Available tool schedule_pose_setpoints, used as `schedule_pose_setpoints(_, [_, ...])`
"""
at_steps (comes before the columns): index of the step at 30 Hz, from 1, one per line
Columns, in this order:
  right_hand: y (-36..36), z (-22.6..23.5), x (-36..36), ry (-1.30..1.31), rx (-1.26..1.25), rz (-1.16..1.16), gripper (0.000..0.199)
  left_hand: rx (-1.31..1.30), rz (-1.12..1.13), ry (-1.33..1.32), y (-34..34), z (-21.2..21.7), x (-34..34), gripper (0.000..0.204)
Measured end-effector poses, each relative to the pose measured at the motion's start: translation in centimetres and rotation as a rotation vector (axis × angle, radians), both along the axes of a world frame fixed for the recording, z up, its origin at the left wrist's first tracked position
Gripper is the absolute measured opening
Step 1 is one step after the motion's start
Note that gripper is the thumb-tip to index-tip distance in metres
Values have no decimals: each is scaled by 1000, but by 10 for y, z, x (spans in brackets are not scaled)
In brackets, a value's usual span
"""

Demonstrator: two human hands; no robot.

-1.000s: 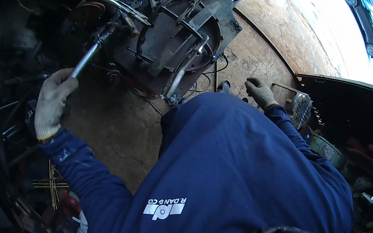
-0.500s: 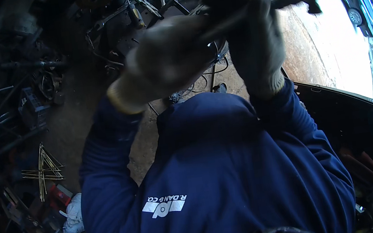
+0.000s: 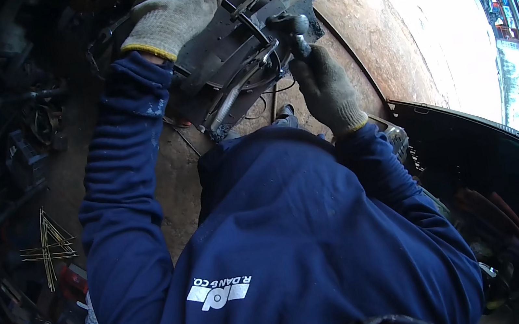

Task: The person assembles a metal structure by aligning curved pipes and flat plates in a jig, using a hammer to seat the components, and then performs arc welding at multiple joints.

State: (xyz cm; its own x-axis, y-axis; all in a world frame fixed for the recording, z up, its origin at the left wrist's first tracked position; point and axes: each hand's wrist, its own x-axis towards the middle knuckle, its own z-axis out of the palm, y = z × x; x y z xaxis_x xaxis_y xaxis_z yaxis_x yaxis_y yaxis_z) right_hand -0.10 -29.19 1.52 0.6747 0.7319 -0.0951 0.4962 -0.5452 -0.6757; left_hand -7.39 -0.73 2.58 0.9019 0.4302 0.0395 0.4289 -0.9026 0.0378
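My gloved left hand (image 3: pixel 171 13) lies at the top of the view, fingers curled over the upper part of a dark welded metal frame (image 3: pixel 220 59) made of plates, bars and bent rods. My gloved right hand (image 3: pixel 329 90) grips the handle of a hammer (image 3: pixel 291 25), whose dark head sits on the frame's right side. Both blue sleeves reach up from my blue sweatshirt, which fills the lower middle and hides the ground beneath it.
The frame rests on a rusty metal surface (image 3: pixel 366 23) that curves off to the right. A bundle of thin yellowish rods (image 3: pixel 47 245) lies among dark scrap at the left. A black box edge (image 3: pixel 464 125) and red-handled tools (image 3: pixel 502 215) are at the right.
A second ago my left hand held a long bar and my right rested low. Both then lifted the hammer near the camera. Now the left is on the frame and the hammer is down.
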Motion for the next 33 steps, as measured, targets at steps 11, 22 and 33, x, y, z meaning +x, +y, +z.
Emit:
schedule_pose_setpoints(11, [16,39,-16,228,649,84,33,-145,42,-20,3,-12,2,44])
schedule_pose_setpoints(22, [18,32,1,53,353,17,27,-254,99,-10,-4,-2,4,43])
schedule_pose_setpoints(33, [12,22,5,-67,152,36,27,-125,48,-65,-6,-2,2,41])
